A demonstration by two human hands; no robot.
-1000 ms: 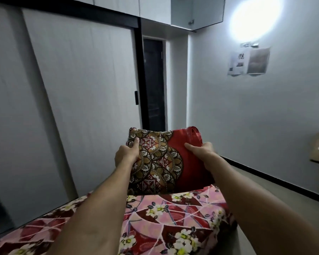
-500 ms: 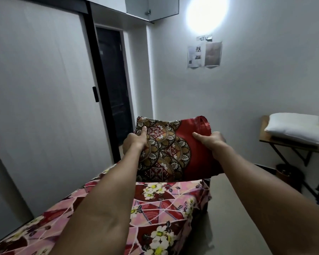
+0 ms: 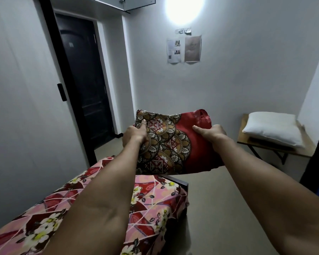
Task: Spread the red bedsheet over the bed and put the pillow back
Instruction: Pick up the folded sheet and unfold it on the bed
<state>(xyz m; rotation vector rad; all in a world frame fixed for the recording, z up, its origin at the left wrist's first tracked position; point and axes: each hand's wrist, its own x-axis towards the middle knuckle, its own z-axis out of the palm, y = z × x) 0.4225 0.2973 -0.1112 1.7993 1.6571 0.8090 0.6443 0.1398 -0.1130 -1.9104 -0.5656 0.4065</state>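
Observation:
A folded red bedsheet (image 3: 175, 142) with a brown and gold medallion pattern is held in the air beyond the foot of the bed. My left hand (image 3: 134, 134) grips its left edge, thumb on top. My right hand (image 3: 210, 133) grips its right side. Below my arms lies the bed (image 3: 151, 205), covered by a pink and red floral sheet. A white pillow (image 3: 272, 128) rests on a small wooden table (image 3: 276, 150) at the right wall.
A dark door (image 3: 85, 80) stands at the left, beside a white sliding wardrobe panel (image 3: 17, 89). Papers (image 3: 183, 49) hang on the far wall under a bright lamp. Bare floor (image 3: 215, 199) lies between bed and table. A dark cloth edge hangs at far right.
The view has swung to the right, bringing the door, the table and the white pillow into sight. Both hands keep hold of the folded bedsheet, which now hangs past the bed's end.

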